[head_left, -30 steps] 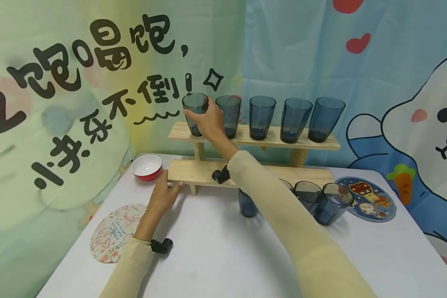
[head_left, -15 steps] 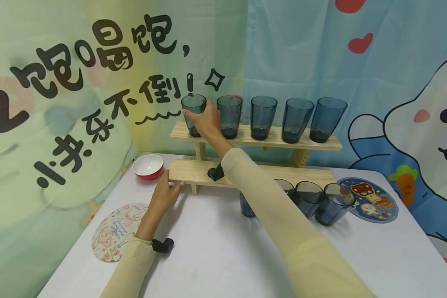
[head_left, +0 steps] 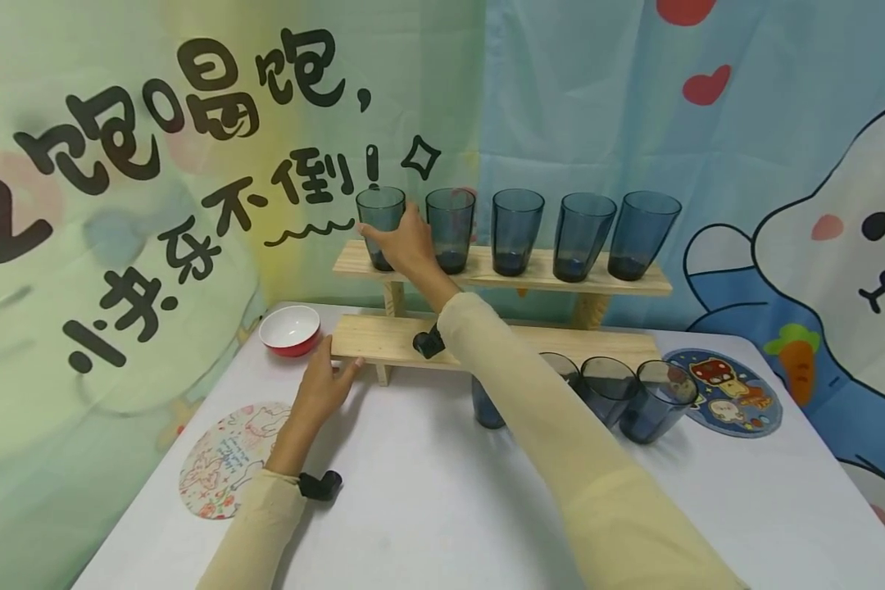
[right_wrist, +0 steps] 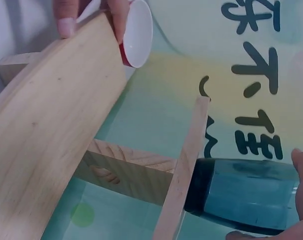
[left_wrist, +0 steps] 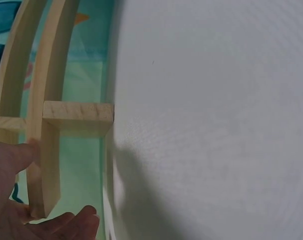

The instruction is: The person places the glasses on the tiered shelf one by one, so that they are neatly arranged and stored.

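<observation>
My right hand (head_left: 409,242) reaches to the upper board of a two-tier wooden rack (head_left: 413,336). Its thumb and fingers lie round a blue-tinted drinking glass (head_left: 380,215), the leftmost of a row standing on that board. In the right wrist view, this glass (right_wrist: 246,195) has its base on the board, with the thumb near its rim. Lower down, my left hand (head_left: 323,385) holds the left end of the rack's lower board (left_wrist: 41,165) between thumb and fingers; some fingers stretch past it. My right sleeve covers part of the lower board and some glasses on the table.
Several more glasses (head_left: 517,233) line the upper board. More glasses (head_left: 656,406) stand on the white table (head_left: 413,508) in front of the rack. A red-and-white bowl (head_left: 291,330) sits at left, a pink round mat (head_left: 224,467) nearer, a blue round mat (head_left: 737,393) at right.
The leftmost glass has shifted slightly left along the upper board with my right hand round it. My left hand has stayed on the rack's end.
</observation>
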`<action>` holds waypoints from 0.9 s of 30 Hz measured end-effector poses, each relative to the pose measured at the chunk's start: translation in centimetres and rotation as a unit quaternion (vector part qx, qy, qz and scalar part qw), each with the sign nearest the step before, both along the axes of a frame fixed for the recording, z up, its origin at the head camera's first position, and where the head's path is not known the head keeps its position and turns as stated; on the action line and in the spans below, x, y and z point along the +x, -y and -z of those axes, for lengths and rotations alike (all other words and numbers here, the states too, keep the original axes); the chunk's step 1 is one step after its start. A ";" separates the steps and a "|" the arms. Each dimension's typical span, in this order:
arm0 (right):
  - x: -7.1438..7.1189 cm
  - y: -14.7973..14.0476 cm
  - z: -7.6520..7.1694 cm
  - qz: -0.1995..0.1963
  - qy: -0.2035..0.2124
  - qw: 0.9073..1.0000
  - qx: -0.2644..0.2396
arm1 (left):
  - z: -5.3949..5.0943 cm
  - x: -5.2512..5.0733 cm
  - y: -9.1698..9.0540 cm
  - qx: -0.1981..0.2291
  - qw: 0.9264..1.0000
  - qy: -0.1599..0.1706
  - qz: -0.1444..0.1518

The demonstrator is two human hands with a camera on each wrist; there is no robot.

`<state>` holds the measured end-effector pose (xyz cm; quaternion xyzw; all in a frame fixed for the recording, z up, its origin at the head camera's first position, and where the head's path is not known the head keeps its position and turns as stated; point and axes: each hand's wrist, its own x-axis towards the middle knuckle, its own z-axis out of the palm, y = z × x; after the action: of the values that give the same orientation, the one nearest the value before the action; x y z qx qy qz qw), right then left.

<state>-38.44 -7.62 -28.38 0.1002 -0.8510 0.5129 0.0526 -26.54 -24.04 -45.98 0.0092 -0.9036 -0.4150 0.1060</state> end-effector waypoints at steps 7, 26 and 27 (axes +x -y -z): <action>2.2 -0.6 0.3 -0.052 0.042 0.996 0.065 | 0.1 0.1 0.3 -0.004 1.000 0.010 -0.001; 11.7 -17.3 -1.3 -0.123 -0.128 0.984 -0.020 | 0.0 0.0 0.3 -0.007 1.000 0.006 0.006; 12.2 -18.8 -1.2 -0.107 -0.138 0.984 -0.012 | -0.1 0.0 0.3 -0.009 1.000 0.005 0.006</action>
<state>-26.28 11.18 -27.16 0.2605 -0.8133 0.5072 0.1158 -26.55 -24.36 -45.90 0.0053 -0.9077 -0.4077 0.0992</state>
